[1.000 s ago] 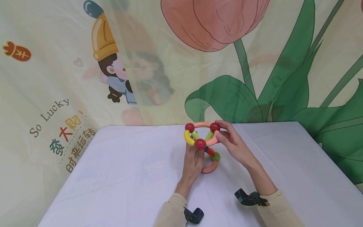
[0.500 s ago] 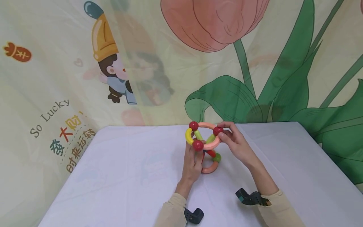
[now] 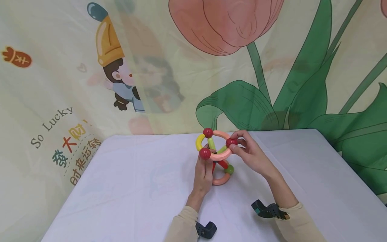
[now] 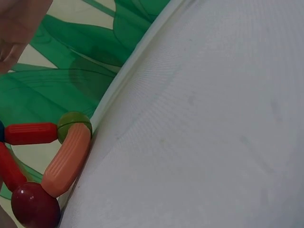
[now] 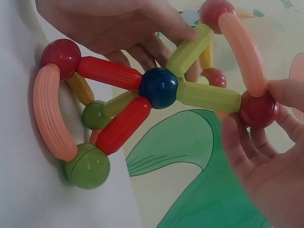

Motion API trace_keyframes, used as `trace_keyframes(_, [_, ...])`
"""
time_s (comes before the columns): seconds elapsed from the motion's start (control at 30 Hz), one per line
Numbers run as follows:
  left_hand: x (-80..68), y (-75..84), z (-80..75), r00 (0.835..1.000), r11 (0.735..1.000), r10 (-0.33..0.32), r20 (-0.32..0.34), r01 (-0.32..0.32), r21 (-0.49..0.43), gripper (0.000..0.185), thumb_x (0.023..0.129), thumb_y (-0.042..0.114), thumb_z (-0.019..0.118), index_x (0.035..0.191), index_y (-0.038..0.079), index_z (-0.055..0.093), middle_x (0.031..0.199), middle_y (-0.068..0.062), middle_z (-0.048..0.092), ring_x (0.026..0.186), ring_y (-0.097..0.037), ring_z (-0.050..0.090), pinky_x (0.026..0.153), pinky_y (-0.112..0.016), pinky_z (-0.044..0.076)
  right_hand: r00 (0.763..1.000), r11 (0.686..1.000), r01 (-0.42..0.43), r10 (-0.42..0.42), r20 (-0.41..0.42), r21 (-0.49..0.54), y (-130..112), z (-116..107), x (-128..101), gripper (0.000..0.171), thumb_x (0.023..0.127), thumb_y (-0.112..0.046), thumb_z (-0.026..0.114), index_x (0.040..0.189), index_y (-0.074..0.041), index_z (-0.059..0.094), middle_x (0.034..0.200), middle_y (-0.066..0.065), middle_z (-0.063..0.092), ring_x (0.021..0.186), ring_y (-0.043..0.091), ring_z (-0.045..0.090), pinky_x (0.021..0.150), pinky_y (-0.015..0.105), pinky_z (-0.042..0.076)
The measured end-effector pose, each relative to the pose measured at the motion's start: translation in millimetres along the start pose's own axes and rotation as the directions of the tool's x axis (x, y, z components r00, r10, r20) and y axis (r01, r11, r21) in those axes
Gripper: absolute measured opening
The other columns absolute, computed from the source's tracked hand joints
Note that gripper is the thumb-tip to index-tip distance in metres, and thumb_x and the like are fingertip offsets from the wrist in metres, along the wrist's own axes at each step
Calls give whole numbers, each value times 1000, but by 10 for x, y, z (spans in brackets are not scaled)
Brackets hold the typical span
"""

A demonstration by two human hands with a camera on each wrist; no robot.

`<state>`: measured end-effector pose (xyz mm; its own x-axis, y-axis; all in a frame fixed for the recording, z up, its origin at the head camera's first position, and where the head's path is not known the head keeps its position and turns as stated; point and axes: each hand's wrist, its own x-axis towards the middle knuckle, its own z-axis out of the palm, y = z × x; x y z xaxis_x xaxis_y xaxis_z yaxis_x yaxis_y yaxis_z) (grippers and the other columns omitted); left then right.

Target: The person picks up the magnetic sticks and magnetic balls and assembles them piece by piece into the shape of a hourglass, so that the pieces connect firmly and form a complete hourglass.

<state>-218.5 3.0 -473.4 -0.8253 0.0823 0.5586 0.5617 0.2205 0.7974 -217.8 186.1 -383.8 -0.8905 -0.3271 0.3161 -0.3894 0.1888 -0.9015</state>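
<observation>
A toy structure (image 3: 216, 156) of coloured rods and balls stands on the white table (image 3: 136, 188). Its top ring has pink and yellow arcs joined by red balls. Straight red and green rods meet at a dark blue ball (image 5: 159, 88), and a pink arc (image 4: 66, 161) with green balls lies at the base. My left hand (image 3: 204, 171) grips the rods at the structure's left side, a finger on a green rod (image 5: 190, 47). My right hand (image 3: 249, 154) pinches the top ring's right red ball (image 3: 231, 142), which also shows in the right wrist view (image 5: 259, 108).
A printed backdrop (image 3: 242, 67) with a tulip and a cartoon figure hangs right behind the table's far edge. Black wrist mounts (image 3: 267, 211) sit on both forearms. The table's right edge runs diagonally at the right.
The top ring has turned clockwise as seen from above: its front red ball moved left and the ball in my right fingers came nearer. Both hands kept their hold.
</observation>
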Motion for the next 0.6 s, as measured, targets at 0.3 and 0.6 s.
trace_keyframes(0.3, [-7, -27, 3, 999, 999, -45, 3, 45, -25, 33, 101, 27, 38, 132, 18, 40, 128, -1, 54, 115, -14, 51, 102, -40, 43, 999, 999, -30, 31, 19, -31, -16, -55, -23, 30, 93, -10, 58, 117, -9, 42, 113, 11, 54, 105, 28, 56, 83, 26, 53])
trace_keyframes(0.6, [8, -54, -99, 986, 980, -151, -67, 140, -138, 35, 94, 13, 38, 129, 12, 43, 129, -5, 54, 117, -17, 50, 100, -43, 42, 1000, 997, -4, 3, -12, -72, 41, -122, -11, 28, 98, -14, 50, 122, -4, 41, 117, 10, 48, 101, 16, 59, 80, 29, 54])
